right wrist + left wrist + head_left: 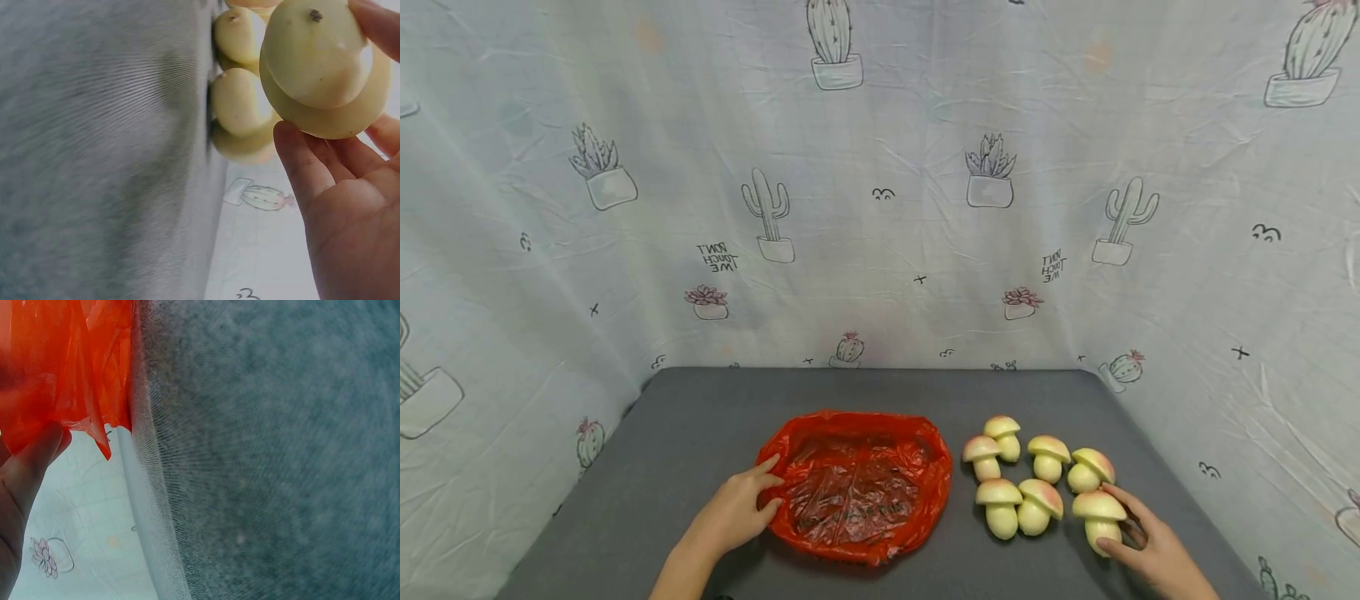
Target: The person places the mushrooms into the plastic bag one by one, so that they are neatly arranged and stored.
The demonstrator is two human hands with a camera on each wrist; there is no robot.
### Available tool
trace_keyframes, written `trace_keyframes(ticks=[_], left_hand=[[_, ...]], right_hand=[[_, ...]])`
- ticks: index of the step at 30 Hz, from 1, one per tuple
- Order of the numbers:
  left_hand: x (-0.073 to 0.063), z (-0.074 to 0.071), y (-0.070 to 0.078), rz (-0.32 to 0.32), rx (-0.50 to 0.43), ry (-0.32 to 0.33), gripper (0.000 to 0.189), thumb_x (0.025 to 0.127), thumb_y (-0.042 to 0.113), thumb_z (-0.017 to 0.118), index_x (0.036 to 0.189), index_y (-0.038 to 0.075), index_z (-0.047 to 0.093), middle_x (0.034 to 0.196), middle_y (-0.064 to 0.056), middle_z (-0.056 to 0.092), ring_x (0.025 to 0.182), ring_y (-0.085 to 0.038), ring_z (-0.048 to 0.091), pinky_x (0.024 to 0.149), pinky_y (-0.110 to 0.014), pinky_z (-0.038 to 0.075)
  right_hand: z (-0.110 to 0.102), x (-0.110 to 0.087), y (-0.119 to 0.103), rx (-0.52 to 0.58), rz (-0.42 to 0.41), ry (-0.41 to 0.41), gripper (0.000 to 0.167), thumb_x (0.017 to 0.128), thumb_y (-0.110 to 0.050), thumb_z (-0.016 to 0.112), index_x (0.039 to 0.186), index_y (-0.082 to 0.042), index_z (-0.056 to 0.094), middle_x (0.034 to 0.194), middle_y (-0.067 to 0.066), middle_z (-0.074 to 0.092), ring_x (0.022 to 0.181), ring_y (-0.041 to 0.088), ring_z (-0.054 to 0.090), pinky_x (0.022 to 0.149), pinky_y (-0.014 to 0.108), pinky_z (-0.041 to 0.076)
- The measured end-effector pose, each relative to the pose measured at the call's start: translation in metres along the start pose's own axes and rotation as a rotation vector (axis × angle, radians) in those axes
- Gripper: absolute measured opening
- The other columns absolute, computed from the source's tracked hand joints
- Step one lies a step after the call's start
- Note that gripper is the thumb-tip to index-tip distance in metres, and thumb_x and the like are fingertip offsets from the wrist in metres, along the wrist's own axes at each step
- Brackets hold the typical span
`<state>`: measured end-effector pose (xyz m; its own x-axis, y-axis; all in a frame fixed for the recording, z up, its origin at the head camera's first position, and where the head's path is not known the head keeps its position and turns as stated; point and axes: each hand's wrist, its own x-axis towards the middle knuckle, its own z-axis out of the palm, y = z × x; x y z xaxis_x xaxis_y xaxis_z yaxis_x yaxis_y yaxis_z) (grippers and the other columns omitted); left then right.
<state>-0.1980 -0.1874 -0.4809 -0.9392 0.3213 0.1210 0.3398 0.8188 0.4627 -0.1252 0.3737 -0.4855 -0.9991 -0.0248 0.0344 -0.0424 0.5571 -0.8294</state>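
A red plastic bag (pixel 857 558) lies spread into a round, hollow shape on the dark table in the head view, its mouth facing up. My left hand (pixel 741 504) is at its left rim. In the left wrist view, the thumb and a finger pinch the edge of the red film (pixel 103 369). My right hand (pixel 1150 542) grips a pale yellow toy mushroom (pixel 1099 512) with a pinkish cap, fingers on the cap side and thumb by the stem. The right wrist view shows this mushroom (pixel 315 59) base-on, held between the fingers.
Several more toy mushrooms (pixel 1033 507) stand or lean between the bag and my right hand, some touching each other. The dark grey tabletop (pixel 700 417) is bordered at the back and sides by a white curtain (pixel 880 250) printed with cacti.
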Motion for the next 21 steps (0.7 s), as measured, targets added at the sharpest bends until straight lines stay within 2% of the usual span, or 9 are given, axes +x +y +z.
trace_keyframes(ticks=[2, 5, 9, 12, 15, 19, 21], left_hand=[[0.0, 0.0, 0.0, 0.002, 0.0, 0.001, 0.025, 0.082, 0.011, 0.07, 0.105, 0.001, 0.071, 0.137, -0.02, 0.052, 0.111, -0.037, 0.06, 0.084, -0.046, 0.052], [0.0, 0.001, -0.001, -0.003, 0.0, -0.001, 0.024, 0.082, 0.012, 0.07, 0.105, 0.002, 0.072, 0.137, -0.019, 0.052, 0.111, -0.037, 0.06, 0.085, -0.047, 0.052], [0.0, 0.001, -0.001, -0.018, -0.002, -0.009, 0.025, 0.083, 0.013, 0.07, 0.105, 0.003, 0.072, 0.138, -0.018, 0.051, 0.113, -0.037, 0.059, 0.086, -0.048, 0.051], [0.0, 0.002, -0.001, -0.025, -0.002, -0.012, 0.024, 0.083, 0.013, 0.07, 0.105, 0.003, 0.072, 0.139, -0.017, 0.051, 0.114, -0.037, 0.058, 0.087, -0.048, 0.051], [0.001, 0.002, -0.001, -0.028, -0.001, -0.007, 0.024, 0.083, 0.013, 0.07, 0.105, 0.003, 0.072, 0.139, -0.016, 0.051, 0.114, -0.037, 0.058, 0.088, -0.049, 0.05], [0.001, 0.002, 0.0, -0.029, -0.002, -0.002, 0.024, 0.082, 0.012, 0.071, 0.104, 0.003, 0.072, 0.138, -0.017, 0.052, 0.114, -0.037, 0.058, 0.088, -0.049, 0.05], [0.001, 0.002, 0.0, -0.027, -0.001, -0.003, 0.024, 0.082, 0.012, 0.071, 0.104, 0.003, 0.072, 0.138, -0.017, 0.052, 0.114, -0.037, 0.058, 0.088, -0.048, 0.05]], right_hand=[[-0.001, 0.001, -0.005, 0.011, 0.022, 0.001, 0.074, 0.088, -0.02, 0.067, 0.145, 0.004, 0.027, 0.116, -0.039, 0.031, 0.099, -0.027, 0.038, 0.082, 0.01, 0.047], [0.0, 0.002, -0.011, 0.014, -0.013, 0.019, 0.072, 0.089, -0.018, 0.066, 0.145, 0.005, 0.027, 0.12, -0.031, 0.031, 0.101, -0.027, 0.038, 0.082, 0.011, 0.048], [0.004, 0.005, -0.02, 0.043, -0.109, 0.05, 0.068, 0.09, -0.011, 0.064, 0.144, 0.007, 0.028, 0.123, -0.028, 0.034, 0.105, -0.024, 0.042, 0.082, 0.011, 0.048], [0.009, 0.009, -0.026, 0.076, -0.189, 0.063, 0.067, 0.089, -0.005, 0.063, 0.144, 0.008, 0.027, 0.126, -0.032, 0.036, 0.106, -0.021, 0.046, 0.081, 0.01, 0.048], [0.015, 0.017, -0.033, 0.107, -0.286, 0.063, 0.065, 0.088, 0.003, 0.062, 0.144, 0.008, 0.029, 0.132, -0.023, 0.039, 0.108, -0.016, 0.049, 0.083, 0.011, 0.048], [0.024, 0.029, -0.044, 0.132, -0.384, 0.024, 0.063, 0.088, 0.006, 0.06, 0.144, 0.004, 0.032, 0.136, -0.009, 0.04, 0.113, -0.012, 0.048, 0.086, 0.01, 0.046], [0.028, 0.035, -0.051, 0.144, -0.41, -0.008, 0.063, 0.088, 0.006, 0.06, 0.145, 0.002, 0.032, 0.137, -0.01, 0.04, 0.114, -0.01, 0.048, 0.086, 0.011, 0.046]])
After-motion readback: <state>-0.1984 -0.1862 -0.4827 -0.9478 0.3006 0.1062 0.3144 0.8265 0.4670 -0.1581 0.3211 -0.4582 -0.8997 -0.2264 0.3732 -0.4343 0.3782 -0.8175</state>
